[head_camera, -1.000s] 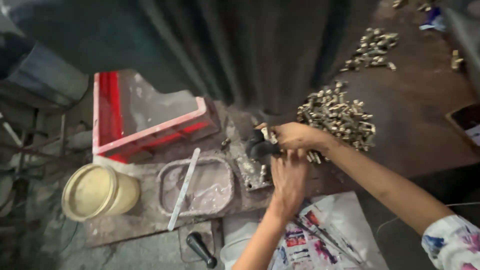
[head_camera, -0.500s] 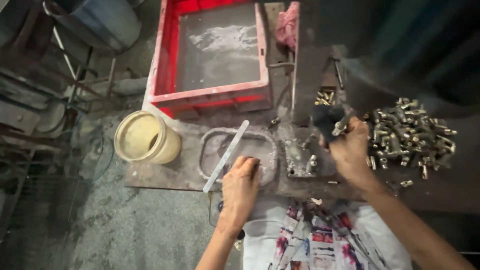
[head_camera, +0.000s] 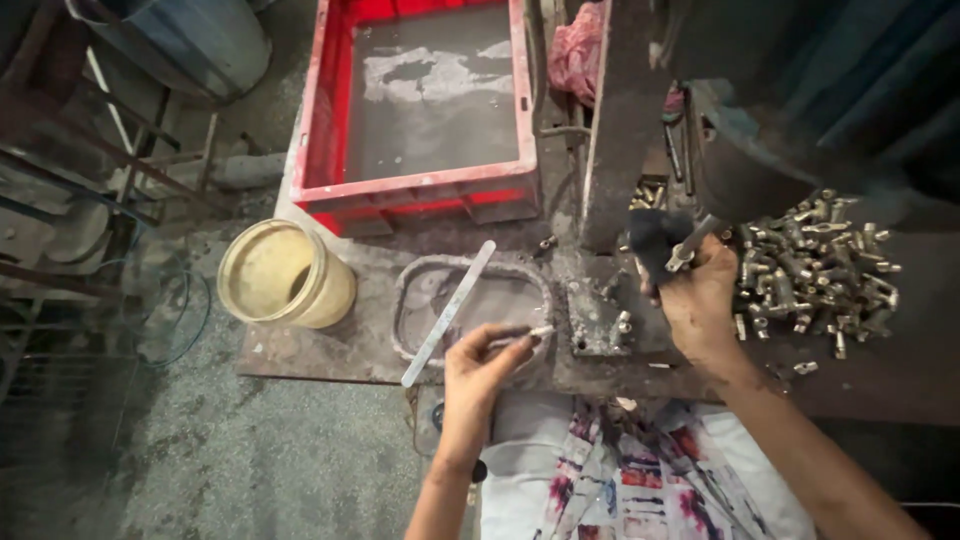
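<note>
My left hand (head_camera: 478, 375) pinches a thin stick (head_camera: 528, 334) whose pale tip points at the right rim of a shallow grey metal tray (head_camera: 412, 318). A flat metal strip (head_camera: 450, 310) lies slantwise across that tray. My right hand (head_camera: 700, 298) grips the black knob (head_camera: 648, 238) of a lever on the dark machine, with a small metal fitting (head_camera: 686, 250) sticking out between its fingers. A grimy metal block (head_camera: 598, 318) with a small part on it sits between my hands.
A heap of metal fittings (head_camera: 820, 262) lies right of my right hand. A red crate (head_camera: 318, 120) stands behind the tray, a yellow bucket (head_camera: 285, 275) to its left, a pink rag (head_camera: 575, 50) by the machine's upright column (head_camera: 612, 120), and a blue drum (head_camera: 190, 35) at top left.
A second ago both hands were together at the knob. My left hand has drawn back to the tray's right rim with the stick; my right hand stays on the knob. The view tilted down.
</note>
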